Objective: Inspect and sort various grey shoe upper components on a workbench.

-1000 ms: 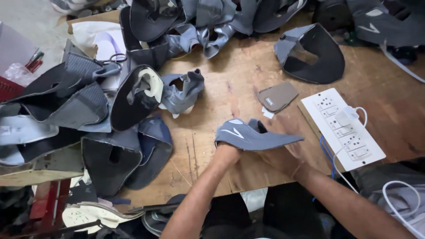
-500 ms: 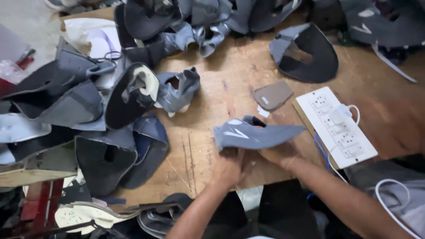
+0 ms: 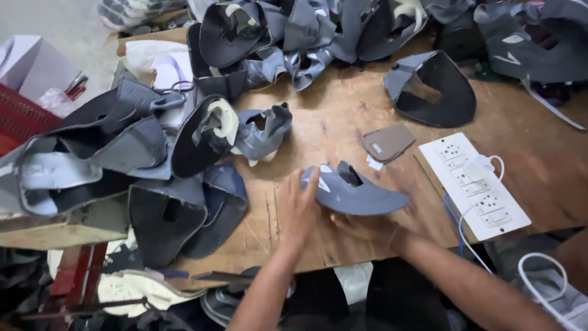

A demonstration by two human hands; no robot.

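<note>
my left hand (image 3: 298, 208) grasps the grey shoe upper (image 3: 355, 191) at its left end | my right hand (image 3: 367, 225) cups it from below | upper sits over the wooden table (image 3: 343, 122), near the white power strip (image 3: 473, 184)

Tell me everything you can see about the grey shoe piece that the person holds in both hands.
The grey shoe upper is a flat, unfinished piece of soft-looking fabric or synthetic material, blue-grey, with a small light mark near its left end and a dark opening at the top. It tapers to a point at its right end. It is low over the wooden table, in front of the person. The left hand grips its left end, and the right hand supports it from below. Nothing else touches it.
</note>
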